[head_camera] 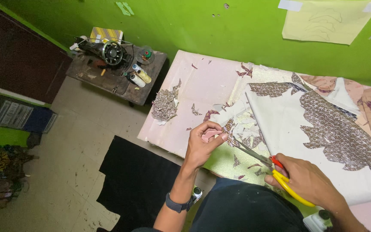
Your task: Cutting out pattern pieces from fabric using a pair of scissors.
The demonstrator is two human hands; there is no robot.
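Head view: left hand (202,148) pinches small pink scrap (210,135) at its edge, likely light and limp; right hand (308,180) grips yellow-handled scissors (275,172), blades on white fabric (288,129).

Small pink scrap (210,135) pinched above the table edge, yellow-handled scissors (271,169), blades slightly parted, lying over white fabric (288,129)

Single head camera is looking steeply down from above the person, sitting close over the surface (185,124) edge, facing the green wall (220,25); it is also taking in floor (65,163) at left.
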